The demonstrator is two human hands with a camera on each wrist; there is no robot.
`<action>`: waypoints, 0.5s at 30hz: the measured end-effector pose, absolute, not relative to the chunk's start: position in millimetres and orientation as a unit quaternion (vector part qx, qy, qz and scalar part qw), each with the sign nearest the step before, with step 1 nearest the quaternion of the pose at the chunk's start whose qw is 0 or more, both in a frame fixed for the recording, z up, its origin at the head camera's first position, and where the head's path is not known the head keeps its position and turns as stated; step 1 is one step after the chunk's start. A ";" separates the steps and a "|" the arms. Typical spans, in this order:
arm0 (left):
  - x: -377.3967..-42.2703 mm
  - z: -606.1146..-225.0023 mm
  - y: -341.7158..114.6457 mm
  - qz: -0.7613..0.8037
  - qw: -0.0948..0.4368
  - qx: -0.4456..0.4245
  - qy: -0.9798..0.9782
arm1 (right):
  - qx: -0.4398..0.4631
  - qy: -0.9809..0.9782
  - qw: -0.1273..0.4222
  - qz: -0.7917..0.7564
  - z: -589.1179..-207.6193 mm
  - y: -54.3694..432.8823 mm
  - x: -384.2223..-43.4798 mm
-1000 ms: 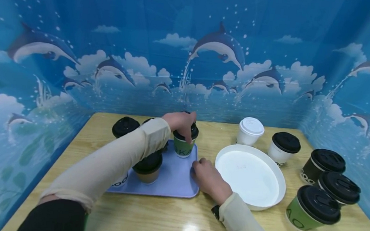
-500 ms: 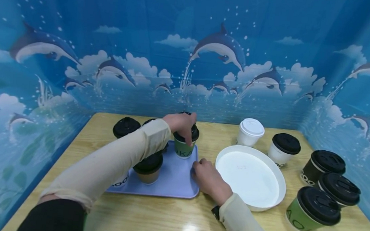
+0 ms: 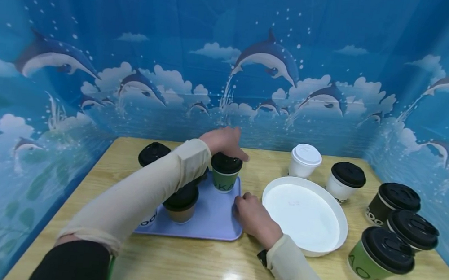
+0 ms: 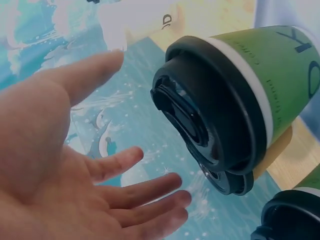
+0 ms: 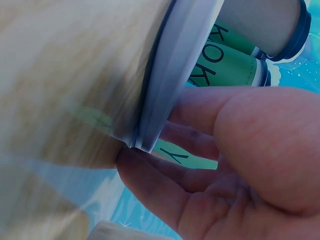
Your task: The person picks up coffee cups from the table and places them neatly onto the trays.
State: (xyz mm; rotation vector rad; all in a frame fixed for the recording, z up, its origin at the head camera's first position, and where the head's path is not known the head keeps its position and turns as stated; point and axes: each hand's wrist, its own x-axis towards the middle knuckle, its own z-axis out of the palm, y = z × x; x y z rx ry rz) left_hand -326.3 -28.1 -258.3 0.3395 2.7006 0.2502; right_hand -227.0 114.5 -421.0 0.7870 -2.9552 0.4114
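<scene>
A lavender tray holds several lidded paper coffee cups. One green cup with a black lid stands at its back right. Just above that lid is my left hand; in the left wrist view its fingers are spread, with a gap between them and the green cup's lid. My right hand grips the tray's right edge, thumb and fingers on either side of the rim in the right wrist view. A brown cup sits near the tray's front, and my left sleeve hides other cups.
Right of the tray lies a round white dish. Behind and beside it stand a white-lidded cup, a white cup with black lid, a black cup and a green cup. A dolphin-print curtain encloses the table.
My left hand has let go of the green cup and risen slightly, its fingers spreading off the lid. The right hand stays at the tray's edge.
</scene>
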 end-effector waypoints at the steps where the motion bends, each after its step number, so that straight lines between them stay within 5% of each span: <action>1: -327.9 -258.7 -27.3 0.093 0.196 0.120 0.969 | 0.254 -0.957 0.027 0.134 -421.3 114.6 -227.2; 15: -347.9 -264.7 -29.3 0.116 0.147 0.088 0.978 | 0.254 -0.957 0.041 0.134 -422.9 115.5 -227.2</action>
